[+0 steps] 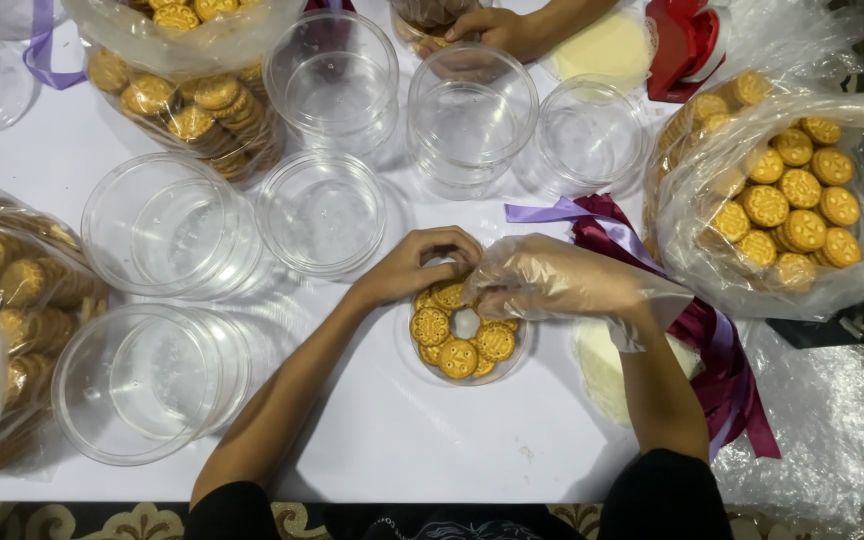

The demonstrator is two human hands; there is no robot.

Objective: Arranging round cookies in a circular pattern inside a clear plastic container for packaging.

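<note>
Cookies (459, 345) under both curled hands

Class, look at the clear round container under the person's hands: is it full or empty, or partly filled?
Partly filled: the container holds a ring of cookies around a bare centre, under both hands.

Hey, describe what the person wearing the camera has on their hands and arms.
The right hand wears a loose, crinkly, see-through plastic glove that ends in a baggy cuff just past the wrist. The left hand is bare, with no glove. Both forearms are uncovered; black sleeves begin near the elbows at the bottom edge of the view. No rings, watch or bracelets show.
</note>
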